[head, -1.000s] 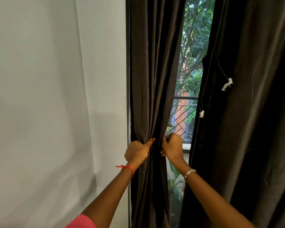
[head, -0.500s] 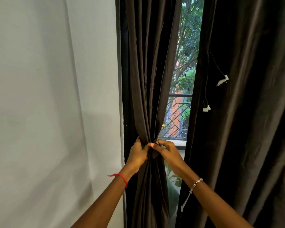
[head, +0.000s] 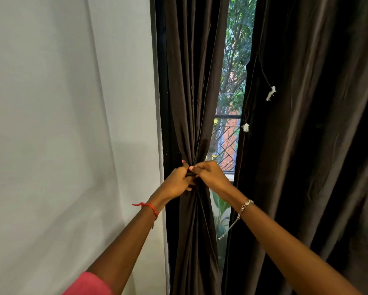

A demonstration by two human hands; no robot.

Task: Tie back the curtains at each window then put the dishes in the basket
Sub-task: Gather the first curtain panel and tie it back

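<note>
Nearest the camera a pink sleeve [head: 87, 284] edges the left forearm, and both arms reach up and forward so the work sits at a comfortable chest height. A red thread [head: 151, 207] circles the left wrist and a silver bracelet [head: 244, 205] hangs from the right. Beyond them the left hand [head: 176, 182] and right hand [head: 210, 177] meet, touching, with fingers curled and pinching at the narrowed waist of the left curtain [head: 189, 81]. The dark cloth is bunched into tight folds there, which is likely why both hands crowd one spot: one holds the gather while the other works a fastening. Whether a tie cord lies between the fingertips cannot be told, since it is hidden by the knuckles. The curtain hangs just beside the white wall [head: 62, 124], drawn to that side to open the glass. The right curtain [head: 306, 145] hangs loose, its cord ending in white tassels [head: 270, 93], not yet tied, so this window seems about half done. Through the gap show a metal railing [head: 225, 137] and trees [head: 238, 50]. The dishes and basket are not in view.
</note>
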